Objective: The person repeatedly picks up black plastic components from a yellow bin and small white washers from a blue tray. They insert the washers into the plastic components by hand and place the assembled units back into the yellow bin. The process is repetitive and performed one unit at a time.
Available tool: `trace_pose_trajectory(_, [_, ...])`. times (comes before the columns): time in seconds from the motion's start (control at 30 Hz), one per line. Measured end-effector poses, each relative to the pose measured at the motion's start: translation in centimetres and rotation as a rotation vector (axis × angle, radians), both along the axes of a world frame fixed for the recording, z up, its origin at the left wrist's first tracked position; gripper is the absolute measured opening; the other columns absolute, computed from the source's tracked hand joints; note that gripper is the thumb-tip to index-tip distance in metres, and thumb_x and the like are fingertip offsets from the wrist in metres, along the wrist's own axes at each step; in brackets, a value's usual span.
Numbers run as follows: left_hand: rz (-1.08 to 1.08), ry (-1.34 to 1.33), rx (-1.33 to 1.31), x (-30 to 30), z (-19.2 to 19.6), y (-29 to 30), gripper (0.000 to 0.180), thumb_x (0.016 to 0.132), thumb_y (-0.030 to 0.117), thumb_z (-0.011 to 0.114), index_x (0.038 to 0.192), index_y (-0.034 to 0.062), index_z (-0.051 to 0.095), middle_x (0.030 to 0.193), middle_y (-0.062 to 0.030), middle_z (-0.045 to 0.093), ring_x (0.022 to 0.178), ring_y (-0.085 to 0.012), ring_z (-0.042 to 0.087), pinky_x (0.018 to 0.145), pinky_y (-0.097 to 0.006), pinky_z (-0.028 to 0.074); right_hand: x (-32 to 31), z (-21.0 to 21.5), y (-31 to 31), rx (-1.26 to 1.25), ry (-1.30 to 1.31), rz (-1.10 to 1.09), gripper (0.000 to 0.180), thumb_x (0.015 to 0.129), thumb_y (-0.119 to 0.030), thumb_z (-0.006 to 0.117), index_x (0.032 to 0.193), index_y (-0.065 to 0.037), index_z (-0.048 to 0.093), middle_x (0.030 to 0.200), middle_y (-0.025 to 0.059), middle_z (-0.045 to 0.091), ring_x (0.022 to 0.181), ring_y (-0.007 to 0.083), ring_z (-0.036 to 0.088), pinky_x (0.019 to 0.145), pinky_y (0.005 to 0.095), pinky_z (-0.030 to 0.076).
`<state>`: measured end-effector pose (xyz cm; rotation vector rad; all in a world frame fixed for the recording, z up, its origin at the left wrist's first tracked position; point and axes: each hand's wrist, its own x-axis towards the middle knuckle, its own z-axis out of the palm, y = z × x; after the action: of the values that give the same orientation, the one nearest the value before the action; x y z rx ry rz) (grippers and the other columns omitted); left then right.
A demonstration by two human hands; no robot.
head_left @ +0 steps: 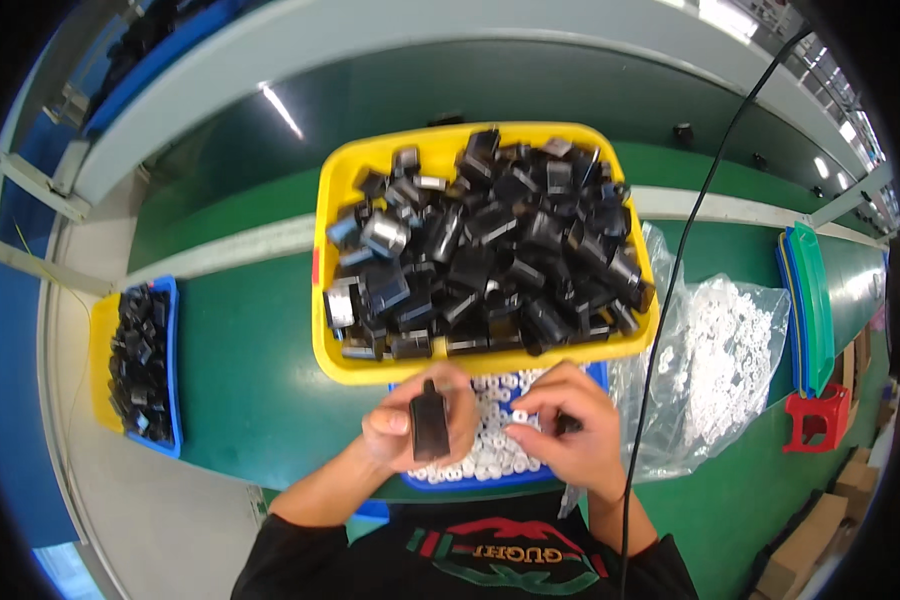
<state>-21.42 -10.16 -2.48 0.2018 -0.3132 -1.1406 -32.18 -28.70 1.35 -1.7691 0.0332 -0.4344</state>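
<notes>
Two hands work over a blue tray of white rings [490, 455] at six o'clock: left hand [410, 425] fingers clasp a black plastic part [429, 420], right hand [570, 425] fingers pinch a white ring [516, 432], yellow bin [326, 300] at twelve.

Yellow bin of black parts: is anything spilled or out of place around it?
Nothing stands out. The black parts are heaped unevenly but stay inside the yellow bin. The white rings sit in the blue tray; more are in the clear bag. The left hand holds one black part.
</notes>
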Motion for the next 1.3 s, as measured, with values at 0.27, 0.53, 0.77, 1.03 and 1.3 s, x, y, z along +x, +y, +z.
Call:
trace_pose_trajectory(0.27, [0.140,-0.374,0.074,0.2,-0.2,0.5,0.035,0.083,0.004,0.076,0.106,0.0070,0.050,0.129,-0.0367,0.053,0.117,-0.0426,0.060,0.097,-0.049,0.052,-0.7,2.3,0.5,0.057,-0.052,-0.007,0.033,0.066,-0.007,0.090,0.091,-0.003,0.069,0.086,0.0044,0.061,0.054,0.0033,0.042,0.045,0.0189,0.030])
trace_pose_trajectory(0.53, [0.129,-0.229,0.046,-0.9,0.0,-0.6,0.035,0.086,-0.006,0.068,0.108,0.0070,0.043,0.134,-0.0386,0.047,0.126,-0.0418,0.052,0.105,-0.051,0.046,0.1,3.6,2.0,-0.333,-0.064,0.068,0.037,0.063,-0.010,0.090,0.096,-0.010,0.074,0.085,0.0012,0.051,0.058,0.0077,0.051,0.048,0.0217,0.041])
trace_pose_trajectory(0.77, [0.140,-0.329,0.038,-0.8,-0.7,-0.6,0.033,0.087,-0.006,0.067,0.106,0.0059,0.042,0.136,-0.0393,0.045,0.129,-0.0411,0.049,0.107,-0.049,0.043,0.4,3.1,2.4,-0.350,-0.056,0.014,0.049,0.058,-0.012,0.092,0.103,-0.011,0.073,0.087,0.0021,0.050,0.063,0.0113,0.057,0.050,0.0242,0.048])
trace_pose_trajectory(1.03, [0.251,-0.445,0.117,-1.5,-0.6,-0.6,0.034,0.087,-0.005,0.068,0.104,0.0062,0.042,0.135,-0.0352,0.049,0.130,-0.0385,0.050,0.104,-0.047,0.045,0.1,2.6,3.1,-0.456,-0.077,-0.042,0.065,0.053,-0.017,0.096,0.110,-0.005,0.066,0.093,0.0076,0.054,0.077,0.0167,0.057,0.058,0.0246,0.045])
trace_pose_trajectory(1.3, [0.487,-1.066,0.193,0.2,-0.3,-0.6,0.059,0.077,0.002,0.079,0.122,0.0069,0.041,0.130,-0.0342,0.050,0.116,-0.0431,0.060,0.098,-0.051,0.050,0.1,3.1,3.8,-0.356,-0.389,-0.234,0.032,0.072,-0.002,0.080,0.101,0.002,0.068,0.086,0.0092,0.059,0.055,0.0130,0.056,0.049,0.0213,0.042])
